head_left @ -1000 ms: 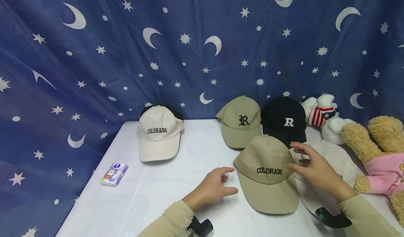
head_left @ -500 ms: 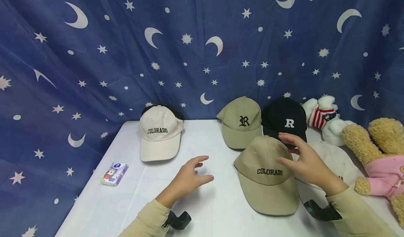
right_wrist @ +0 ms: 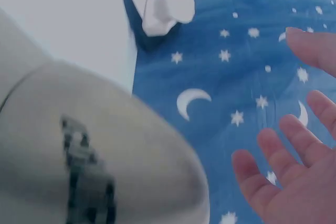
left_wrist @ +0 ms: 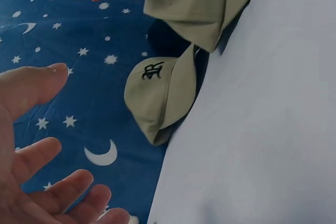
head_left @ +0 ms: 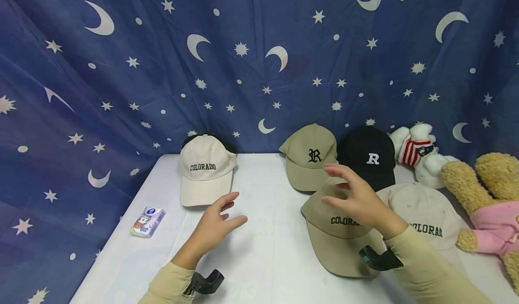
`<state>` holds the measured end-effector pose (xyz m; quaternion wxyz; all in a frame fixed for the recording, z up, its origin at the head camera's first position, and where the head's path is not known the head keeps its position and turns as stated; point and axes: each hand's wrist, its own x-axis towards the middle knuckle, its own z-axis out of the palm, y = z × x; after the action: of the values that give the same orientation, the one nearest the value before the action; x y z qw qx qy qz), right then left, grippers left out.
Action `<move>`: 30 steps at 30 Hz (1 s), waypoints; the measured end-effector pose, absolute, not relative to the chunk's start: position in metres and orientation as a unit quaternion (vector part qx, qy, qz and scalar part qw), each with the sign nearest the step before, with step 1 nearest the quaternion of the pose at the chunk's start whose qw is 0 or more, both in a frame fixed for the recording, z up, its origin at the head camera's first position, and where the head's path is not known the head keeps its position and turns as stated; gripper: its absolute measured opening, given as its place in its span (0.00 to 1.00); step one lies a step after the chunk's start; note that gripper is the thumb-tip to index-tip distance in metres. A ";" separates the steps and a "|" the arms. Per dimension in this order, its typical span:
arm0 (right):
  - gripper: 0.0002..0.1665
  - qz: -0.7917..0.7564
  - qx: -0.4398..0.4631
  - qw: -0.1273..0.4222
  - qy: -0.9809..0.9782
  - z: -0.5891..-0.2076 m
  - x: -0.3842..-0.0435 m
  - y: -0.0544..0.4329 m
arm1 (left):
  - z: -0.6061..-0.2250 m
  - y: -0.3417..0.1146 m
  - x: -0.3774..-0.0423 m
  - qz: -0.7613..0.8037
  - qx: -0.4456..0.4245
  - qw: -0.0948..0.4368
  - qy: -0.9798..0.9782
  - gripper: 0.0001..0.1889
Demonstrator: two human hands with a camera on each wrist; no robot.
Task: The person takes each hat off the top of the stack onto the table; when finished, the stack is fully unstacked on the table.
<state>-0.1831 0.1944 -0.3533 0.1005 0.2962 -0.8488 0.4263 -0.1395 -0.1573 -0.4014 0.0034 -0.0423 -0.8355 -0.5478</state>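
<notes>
My left hand (head_left: 215, 225) hovers over the table in front of a cream "COLORADO" cap (head_left: 204, 187), fingers parted and holding nothing. My right hand (head_left: 357, 205) is raised over a khaki "COLORADO" cap (head_left: 338, 254), covering part of its crown; its fingers are spread with nothing between them. Behind that cap sit an olive cap (head_left: 308, 146) with a black "R" and a black cap (head_left: 365, 146) with a white "R". A cream cap (head_left: 430, 209) lies to the right, partly behind my right forearm. In the right wrist view the khaki cap (right_wrist: 142, 145) looms close and blurred.
A dark cap (head_left: 227, 144) shows behind the cream one at left. A purple tissue pack (head_left: 147, 222) lies on the white table (head_left: 267, 268). A white plush toy (head_left: 431, 169) and a brown teddy bear (head_left: 494, 223) are at right. A starry blue curtain (head_left: 243, 92) hangs behind.
Both hands have moved left; the left hand has gone from beside the khaki cap toward the cream cap at left. The right hand now covers more of the khaki cap. The caps have stayed put.
</notes>
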 end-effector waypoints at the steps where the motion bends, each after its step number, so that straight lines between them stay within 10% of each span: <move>1: 0.39 0.429 0.301 0.093 -0.847 -0.353 -0.184 0.189 | -0.400 -0.161 -0.139 -0.550 -0.040 0.007 -0.834 0.34; 30: 0.39 0.453 0.343 -0.036 -0.822 -0.363 -0.232 0.064 | -0.401 -0.256 -0.154 -0.509 0.088 0.019 -0.856 0.40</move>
<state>-0.2319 0.0644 -0.3627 -0.0363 0.3435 -0.8221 0.4527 -0.1539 -0.2557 -0.4014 0.0193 0.0880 -0.8562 -0.5087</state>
